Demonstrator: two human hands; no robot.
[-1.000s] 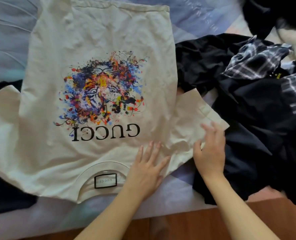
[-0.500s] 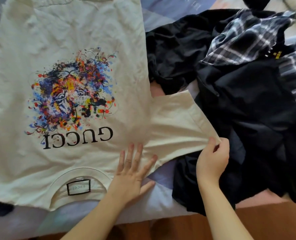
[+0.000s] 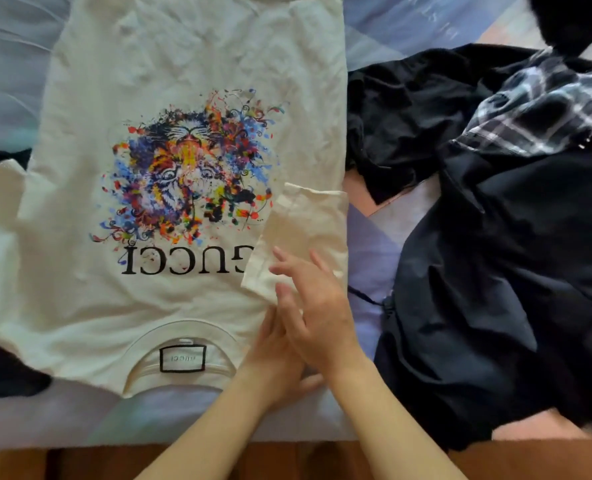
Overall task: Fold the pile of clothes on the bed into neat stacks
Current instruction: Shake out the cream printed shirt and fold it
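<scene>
Cream T-shirt [image 3: 190, 98] spread flat, left of centre on bed [image 3: 17, 64], right sleeve [image 3: 308, 230] folded inward. Left hand [image 3: 273, 355] flat near collar, right hand [image 3: 318, 306] loose-fingered over it. Dark clothes pile [image 3: 495, 271] right.

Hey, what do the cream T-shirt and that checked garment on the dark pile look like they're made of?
Cream T-shirt: probably cotton jersey, matte; it shows soft creases and a printed multicolour graphic. Checked garment: a woven plaid in black, grey and white, possibly flannel; blur hides the weave. Neither fibre can be confirmed by sight.
</scene>
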